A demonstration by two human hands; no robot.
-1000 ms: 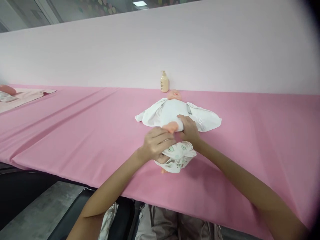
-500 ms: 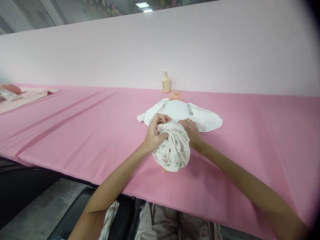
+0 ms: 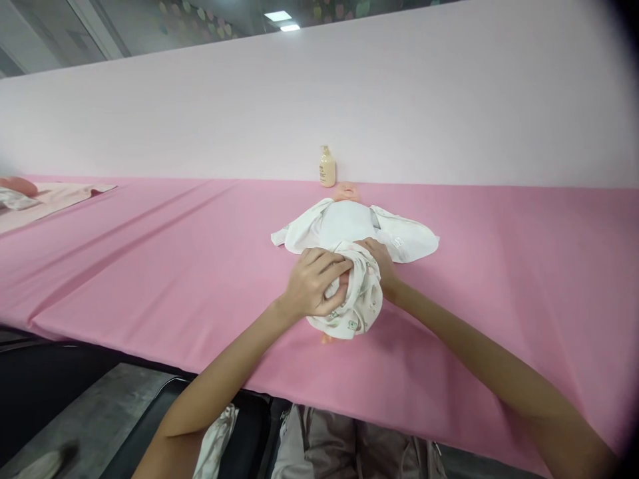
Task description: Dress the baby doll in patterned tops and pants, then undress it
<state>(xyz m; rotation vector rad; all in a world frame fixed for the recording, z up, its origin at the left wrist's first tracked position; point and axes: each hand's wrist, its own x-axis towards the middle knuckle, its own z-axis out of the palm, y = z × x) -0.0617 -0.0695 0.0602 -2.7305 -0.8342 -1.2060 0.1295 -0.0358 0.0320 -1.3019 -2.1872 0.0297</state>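
Note:
A baby doll (image 3: 346,193) lies on its back with its head toward the wall, dressed in a white top (image 3: 344,223) with sleeves spread wide. A white baby garment (image 3: 362,303) with a small print is bunched round the doll's lower end, and a doll foot (image 3: 327,338) pokes out beneath it. My left hand (image 3: 317,283) is closed at the garment's near-left side, its fingertips inside the gathered opening. Something skin-coloured shows between those fingers, possibly a doll leg. With fingers curled over the far-right edge of the garment, my right hand (image 3: 378,263) grips the cloth.
A pump bottle (image 3: 327,167) stands by the white wall (image 3: 449,100), just behind the doll's head. The pink table cover (image 3: 200,266) has creases at left. On the far left, another doll (image 3: 18,186) lies on a pale cloth (image 3: 70,194). Black chairs (image 3: 239,439) stand below the table edge.
My left hand has moved right and over the bunched garment, its fingers now curling into the opening. The right hand keeps its hold. The view has shifted slightly.

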